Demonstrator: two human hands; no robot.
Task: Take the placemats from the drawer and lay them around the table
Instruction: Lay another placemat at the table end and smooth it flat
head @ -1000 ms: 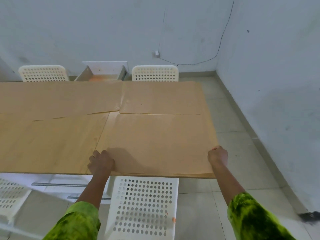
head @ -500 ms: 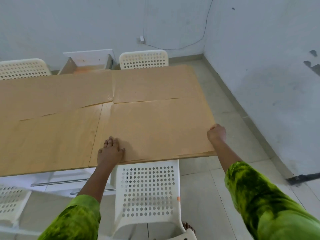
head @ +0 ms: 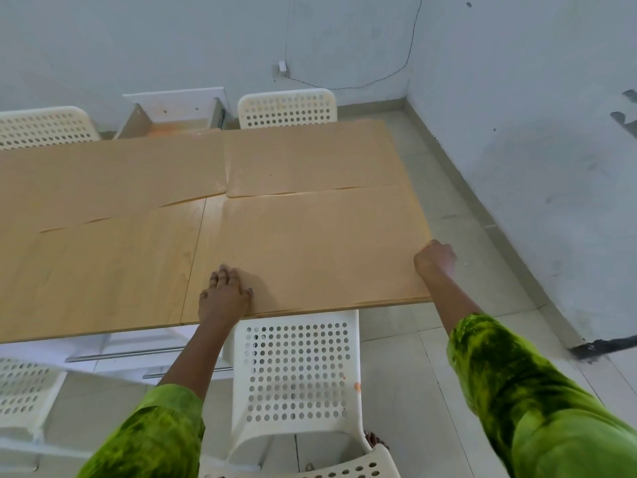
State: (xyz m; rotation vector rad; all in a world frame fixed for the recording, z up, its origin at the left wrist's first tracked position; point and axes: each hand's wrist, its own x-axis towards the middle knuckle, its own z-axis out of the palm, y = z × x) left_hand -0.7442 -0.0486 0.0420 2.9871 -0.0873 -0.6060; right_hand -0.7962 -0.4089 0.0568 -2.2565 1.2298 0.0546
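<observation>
A tan placemat lies flat on the near right part of the wooden table. My left hand rests flat on its near left corner, fingers spread. My right hand is closed at the mat's right edge, at the table's end; whether it pinches the mat is hidden. Two more tan placemats lie on the far side, one at far right and one at far left. An open white drawer stands behind the table at the wall.
White perforated chairs stand around the table: one right below my hands, one at near left, two on the far side. A wall runs close along the right. A bare foot shows by the near chair.
My left hand has opened from a fist to lie flat on the mat. The view has shifted closer and a little to the right; the mat has settled square on the table corner.
</observation>
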